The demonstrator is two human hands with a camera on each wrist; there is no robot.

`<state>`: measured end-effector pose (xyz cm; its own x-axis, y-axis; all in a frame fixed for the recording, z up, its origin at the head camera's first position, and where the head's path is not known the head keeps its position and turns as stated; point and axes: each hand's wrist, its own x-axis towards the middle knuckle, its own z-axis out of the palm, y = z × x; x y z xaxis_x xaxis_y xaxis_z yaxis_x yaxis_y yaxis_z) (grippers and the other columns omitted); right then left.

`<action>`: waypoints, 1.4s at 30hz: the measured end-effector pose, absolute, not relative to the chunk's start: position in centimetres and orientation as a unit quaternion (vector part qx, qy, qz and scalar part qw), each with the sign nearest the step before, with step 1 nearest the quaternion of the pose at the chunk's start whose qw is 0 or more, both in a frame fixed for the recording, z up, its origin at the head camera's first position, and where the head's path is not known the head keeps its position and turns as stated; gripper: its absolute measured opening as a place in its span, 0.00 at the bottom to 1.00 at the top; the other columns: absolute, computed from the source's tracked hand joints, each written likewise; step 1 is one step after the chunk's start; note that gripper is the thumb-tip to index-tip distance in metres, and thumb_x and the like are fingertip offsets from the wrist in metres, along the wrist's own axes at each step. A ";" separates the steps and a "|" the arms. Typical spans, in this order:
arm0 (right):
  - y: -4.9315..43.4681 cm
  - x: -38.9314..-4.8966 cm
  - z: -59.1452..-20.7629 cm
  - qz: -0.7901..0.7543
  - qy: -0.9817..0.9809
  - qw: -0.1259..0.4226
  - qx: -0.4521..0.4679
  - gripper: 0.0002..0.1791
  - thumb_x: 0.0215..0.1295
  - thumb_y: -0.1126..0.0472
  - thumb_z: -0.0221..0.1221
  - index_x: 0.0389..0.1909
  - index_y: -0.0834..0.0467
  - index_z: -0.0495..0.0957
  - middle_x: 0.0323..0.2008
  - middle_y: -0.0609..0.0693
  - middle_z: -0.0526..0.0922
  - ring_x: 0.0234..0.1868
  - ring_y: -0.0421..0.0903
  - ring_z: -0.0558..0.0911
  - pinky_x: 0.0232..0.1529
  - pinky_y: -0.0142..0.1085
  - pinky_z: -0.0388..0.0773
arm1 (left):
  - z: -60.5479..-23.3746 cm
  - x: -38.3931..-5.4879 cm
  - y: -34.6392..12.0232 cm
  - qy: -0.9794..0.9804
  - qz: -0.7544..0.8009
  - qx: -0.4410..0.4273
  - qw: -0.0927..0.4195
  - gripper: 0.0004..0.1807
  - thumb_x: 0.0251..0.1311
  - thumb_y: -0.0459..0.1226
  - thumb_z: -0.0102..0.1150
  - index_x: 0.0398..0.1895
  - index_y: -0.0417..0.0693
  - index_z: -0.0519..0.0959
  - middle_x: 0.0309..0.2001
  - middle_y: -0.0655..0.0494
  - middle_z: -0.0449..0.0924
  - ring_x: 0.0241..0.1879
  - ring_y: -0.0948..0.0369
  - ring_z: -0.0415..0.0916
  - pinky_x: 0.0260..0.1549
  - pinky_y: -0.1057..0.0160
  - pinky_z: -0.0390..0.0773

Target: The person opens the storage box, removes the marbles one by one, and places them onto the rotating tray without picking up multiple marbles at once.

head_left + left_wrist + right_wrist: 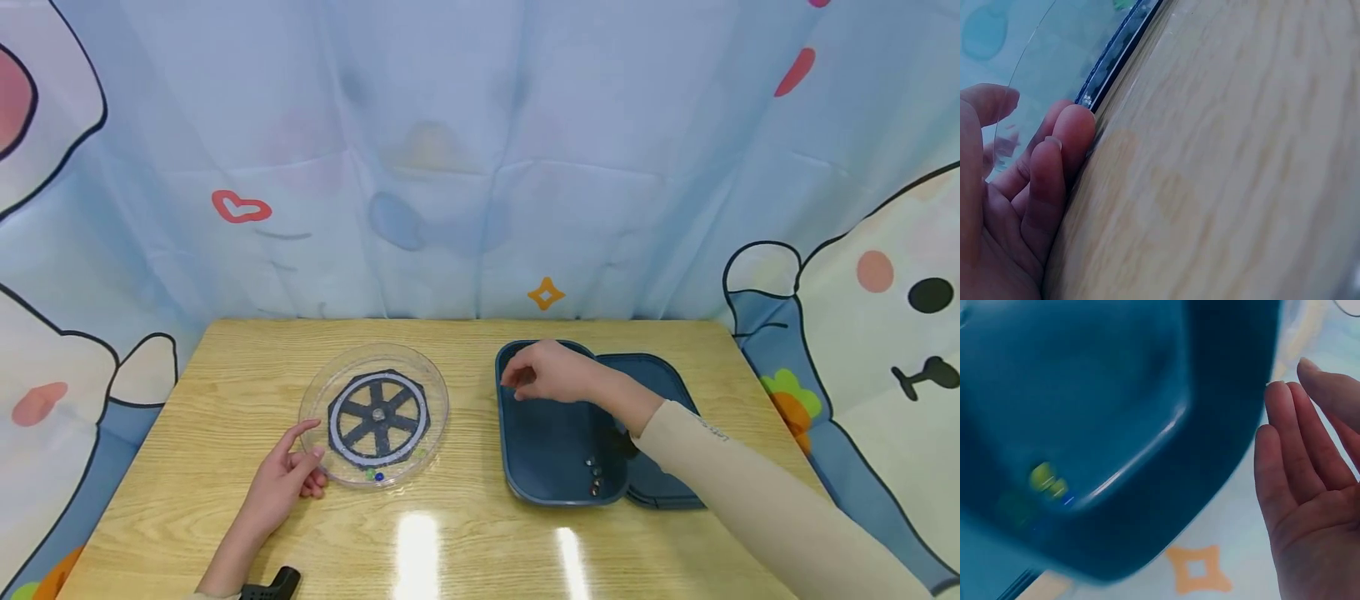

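Observation:
A clear round dish (438, 375) lies on the left of the table, with a dark spoked piece bearing a pale ring (378, 417) inside it. Green and blue marbles (378, 477) sit near the dish's front edge. My left hand (281, 483) holds the dish's left rim, its thumb and fingers on either side of the clear wall in the left wrist view. Over the far left part of a deep blue tray (551, 454) hovers my right hand (551, 371), fingers loosely bent, nothing visible between them. Several marbles (594, 477) lie at the tray's front right; yellow-green ones (1042, 477) show in the right wrist view.
A second blue tray (660, 375) stands to the right, partly behind the first tray and under my right forearm. Behind the wooden table (472, 400) hangs a printed blue curtain (465, 250). A black strap device (273, 585) is on my left wrist.

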<state>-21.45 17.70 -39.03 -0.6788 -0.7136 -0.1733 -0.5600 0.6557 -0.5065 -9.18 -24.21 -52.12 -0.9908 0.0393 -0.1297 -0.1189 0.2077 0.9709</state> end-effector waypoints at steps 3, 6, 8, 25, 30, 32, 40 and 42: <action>19.5 -21.1 -39.2 -0.190 0.894 0.193 -0.357 0.12 0.63 0.66 0.67 0.48 0.57 0.85 0.44 0.46 0.85 0.42 0.40 0.83 0.43 0.35 0.80 | -52.2 -9.2 -24.2 0.774 0.629 -0.026 0.066 0.25 0.74 0.38 0.53 0.71 0.50 0.63 0.24 0.43 0.80 0.20 0.55 0.80 0.23 0.64 0.80; 20.8 -20.8 -39.2 -0.163 0.894 0.214 -0.358 0.12 0.63 0.66 0.67 0.48 0.58 0.85 0.43 0.46 0.85 0.42 0.41 0.83 0.42 0.35 0.80 | -52.3 -9.2 -24.2 0.776 0.627 -0.028 0.065 0.25 0.74 0.38 0.53 0.71 0.50 0.63 0.24 0.44 0.80 0.20 0.55 0.80 0.23 0.64 0.79; 21.4 -20.5 -39.3 -0.147 0.895 0.238 -0.348 0.13 0.62 0.66 0.67 0.48 0.58 0.85 0.43 0.47 0.85 0.42 0.41 0.83 0.41 0.35 0.80 | -52.4 -9.2 -24.2 0.777 0.625 -0.028 0.064 0.25 0.74 0.38 0.53 0.71 0.50 0.63 0.24 0.44 0.80 0.20 0.55 0.80 0.23 0.64 0.79; 22.9 -17.5 -42.2 -0.048 0.896 0.311 -0.312 0.15 0.51 0.69 0.74 0.37 0.49 0.86 0.32 0.39 0.82 0.34 0.37 0.80 0.35 0.34 0.79 | -52.5 -9.1 -24.2 0.780 0.622 -0.028 0.063 0.25 0.74 0.38 0.53 0.71 0.50 0.63 0.24 0.44 0.80 0.20 0.54 0.80 0.23 0.63 0.80; 22.9 -17.2 -42.6 -0.021 0.898 0.296 -0.325 0.15 0.49 0.70 0.75 0.30 0.47 0.83 0.27 0.38 0.77 0.28 0.37 0.76 0.31 0.35 0.76 | -52.4 -9.2 -24.2 0.781 0.622 -0.019 0.055 0.25 0.74 0.38 0.53 0.71 0.49 0.63 0.24 0.44 0.79 0.20 0.55 0.80 0.23 0.63 0.80; 22.9 -17.1 -42.7 -0.013 0.897 0.295 -0.328 0.16 0.49 0.70 0.74 0.28 0.47 0.81 0.26 0.38 0.75 0.26 0.38 0.74 0.29 0.35 0.75 | -52.3 -9.2 -24.2 0.782 0.621 -0.017 0.052 0.25 0.74 0.38 0.53 0.71 0.48 0.63 0.23 0.45 0.79 0.19 0.55 0.80 0.23 0.63 0.80; 22.6 -16.9 -42.8 -0.010 0.892 0.303 -0.334 0.18 0.49 0.74 0.73 0.23 0.46 0.81 0.24 0.38 0.75 0.24 0.38 0.73 0.27 0.35 0.74 | -52.2 -9.1 -24.1 0.789 0.612 -0.007 0.044 0.26 0.74 0.38 0.53 0.72 0.46 0.62 0.23 0.46 0.79 0.19 0.56 0.79 0.22 0.64 0.79; 22.6 -17.0 -42.8 -0.018 0.891 0.309 -0.332 0.18 0.50 0.75 0.72 0.23 0.47 0.81 0.25 0.38 0.76 0.24 0.38 0.74 0.27 0.35 0.74 | -52.3 -9.1 -24.1 0.790 0.612 -0.008 0.044 0.25 0.74 0.38 0.53 0.71 0.46 0.63 0.23 0.46 0.79 0.19 0.56 0.79 0.22 0.64 0.79</action>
